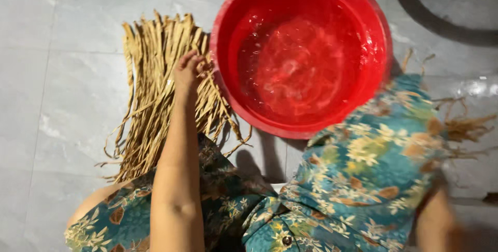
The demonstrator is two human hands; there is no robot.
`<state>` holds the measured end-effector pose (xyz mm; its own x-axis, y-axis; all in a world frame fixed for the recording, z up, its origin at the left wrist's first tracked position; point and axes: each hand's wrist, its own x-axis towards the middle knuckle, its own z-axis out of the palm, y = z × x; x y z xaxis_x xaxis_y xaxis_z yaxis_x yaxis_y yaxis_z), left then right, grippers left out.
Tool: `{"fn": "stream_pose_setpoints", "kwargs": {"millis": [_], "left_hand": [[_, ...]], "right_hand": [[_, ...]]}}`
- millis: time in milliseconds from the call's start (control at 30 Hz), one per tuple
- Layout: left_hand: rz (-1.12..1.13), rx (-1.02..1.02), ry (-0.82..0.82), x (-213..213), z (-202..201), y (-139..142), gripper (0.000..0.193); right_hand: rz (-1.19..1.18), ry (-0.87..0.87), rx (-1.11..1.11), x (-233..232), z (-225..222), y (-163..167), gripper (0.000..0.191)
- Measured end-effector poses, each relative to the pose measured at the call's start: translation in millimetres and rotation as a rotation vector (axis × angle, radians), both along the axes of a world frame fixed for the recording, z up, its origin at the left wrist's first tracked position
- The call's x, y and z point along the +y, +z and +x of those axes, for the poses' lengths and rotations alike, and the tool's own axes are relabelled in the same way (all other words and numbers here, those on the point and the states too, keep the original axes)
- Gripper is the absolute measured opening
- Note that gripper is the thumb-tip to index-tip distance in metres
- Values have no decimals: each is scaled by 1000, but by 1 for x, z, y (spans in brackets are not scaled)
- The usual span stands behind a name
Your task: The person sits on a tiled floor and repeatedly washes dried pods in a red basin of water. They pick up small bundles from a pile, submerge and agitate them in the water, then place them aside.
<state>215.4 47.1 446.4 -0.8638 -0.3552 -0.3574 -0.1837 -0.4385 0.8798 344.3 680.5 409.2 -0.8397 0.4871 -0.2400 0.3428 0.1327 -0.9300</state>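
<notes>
The left hand (188, 70) reaches down onto a flat bundle of long, dry, tan straw-like plant strips (150, 91) spread on the pale grey tiled floor (62, 75). Fingers are curled in among the strips w/ the tips bunched; looks like a narrow pinch on a few strands, but exactly which ones it holds can't be told. The bundle lies left of a big round red plastic basin (301, 50) filled w/ rippling water, its right edge touching or just under the basin rim. The basin sits right in front of the person, btwn the knees.

The right hand is hidden: the right arm drops behind the raised knee in teal floral-print cloth (373, 169), so its grip can't be told. That knee also covers the basin's lower right rim. More dry strips (467, 127), frayed, poke out on the floor just beyond the knee, right side. A dark curved shape lies on the tiles at top right, blurred.
</notes>
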Motion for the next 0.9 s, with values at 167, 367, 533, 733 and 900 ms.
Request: {"fn": "stream_pose_setpoints", "kwargs": {"millis": [167, 367, 533, 733, 900], "left_hand": [[-415, -186, 223, -54, 31, 5, 26], [-920, -523, 74, -58, 79, -35, 23], [-1324, -675, -309, -3, 88, -85, 63], [-1506, -649, -456, 39, 84, -100, 118], [-1579, -752, -577, 51, 81, -95, 120]], "right_hand": [[32, 100, 277, 5, -94, 105, 42], [132, 519, 432, -84, -160, 199, 42], [582, 959, 159, -157, -137, 229, 43], [866, 985, -157, -172, -127, 241, 45], [980, 1088, -149, -175, -124, 228, 50]]}}
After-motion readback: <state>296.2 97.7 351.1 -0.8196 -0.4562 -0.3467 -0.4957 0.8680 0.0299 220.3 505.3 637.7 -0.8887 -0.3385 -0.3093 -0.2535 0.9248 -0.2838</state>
